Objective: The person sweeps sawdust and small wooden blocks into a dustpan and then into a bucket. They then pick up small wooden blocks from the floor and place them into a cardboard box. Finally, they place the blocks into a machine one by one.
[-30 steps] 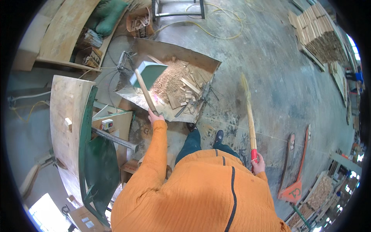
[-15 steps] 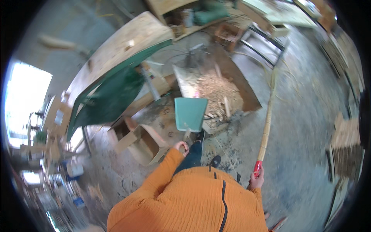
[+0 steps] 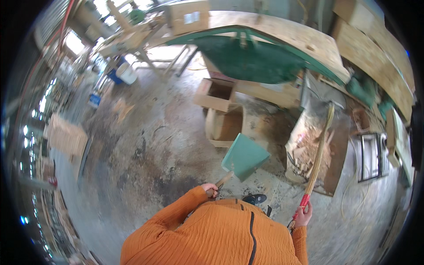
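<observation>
My left hand (image 3: 210,190) is closed round the wooden handle of a teal dustpan (image 3: 245,155), which hangs over the concrete in front of me. The pan looks bare on the side facing me. My right hand (image 3: 303,215) grips a long straw broom (image 3: 317,165) at its red-wrapped part, and its far end reaches forward. Beneath the broom, a spread of wood shavings and scraps (image 3: 309,148) lies on a sheet on the floor. One dark shoe (image 3: 254,199) shows below the dustpan.
Two cardboard boxes, one (image 3: 225,123) nearer and one (image 3: 216,93) behind it, stand ahead on the stained floor. Past them is a wooden workbench (image 3: 274,26) with a green skirt. A dark metal frame (image 3: 370,157) stands right, a white bucket (image 3: 126,73) far left, and stacked boards (image 3: 66,134) left.
My view and body have turned left, so the bench, boxes and shavings now appear further right. The dustpan has tilted and come nearer the boxes. Both hands keep their holds.
</observation>
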`<action>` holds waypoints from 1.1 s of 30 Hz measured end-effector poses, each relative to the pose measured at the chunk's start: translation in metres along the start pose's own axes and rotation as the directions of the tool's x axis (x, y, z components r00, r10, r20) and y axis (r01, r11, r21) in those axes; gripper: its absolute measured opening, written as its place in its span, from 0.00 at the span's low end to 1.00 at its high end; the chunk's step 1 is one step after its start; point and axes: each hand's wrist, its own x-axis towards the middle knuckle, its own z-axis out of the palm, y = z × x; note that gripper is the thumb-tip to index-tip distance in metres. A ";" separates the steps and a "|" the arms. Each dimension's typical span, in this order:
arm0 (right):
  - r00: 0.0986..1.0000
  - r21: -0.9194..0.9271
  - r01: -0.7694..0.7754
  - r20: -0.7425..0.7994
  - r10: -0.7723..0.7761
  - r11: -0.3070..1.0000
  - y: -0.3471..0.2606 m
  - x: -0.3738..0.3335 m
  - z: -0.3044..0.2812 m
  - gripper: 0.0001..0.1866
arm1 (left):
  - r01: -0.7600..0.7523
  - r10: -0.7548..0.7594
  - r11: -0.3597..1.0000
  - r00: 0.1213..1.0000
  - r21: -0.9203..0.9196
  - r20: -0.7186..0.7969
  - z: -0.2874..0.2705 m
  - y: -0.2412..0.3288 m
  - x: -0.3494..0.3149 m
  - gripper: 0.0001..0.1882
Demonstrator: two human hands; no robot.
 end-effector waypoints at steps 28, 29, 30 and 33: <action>0.476 -0.255 -0.113 0.834 0.278 0.960 -0.063 -0.216 0.741 0.26 | -0.547 0.392 0.584 0.837 -0.600 -0.382 -0.530 0.071 -0.296 0.10; 0.459 -0.275 -0.102 0.840 0.290 0.956 -0.067 -0.214 0.772 0.26 | -0.572 0.380 0.567 0.820 -0.592 -0.428 -0.540 0.077 -0.304 0.10; 0.397 -0.353 -0.113 0.841 0.368 0.929 -0.078 -0.215 0.803 0.27 | -0.600 0.335 0.538 0.797 -0.592 -0.503 -0.554 0.082 -0.317 0.10; 0.368 -0.433 0.052 0.846 0.386 0.900 -0.092 -0.210 0.887 0.27 | -0.671 0.218 0.453 0.721 -0.586 -0.657 -0.587 0.120 -0.334 0.10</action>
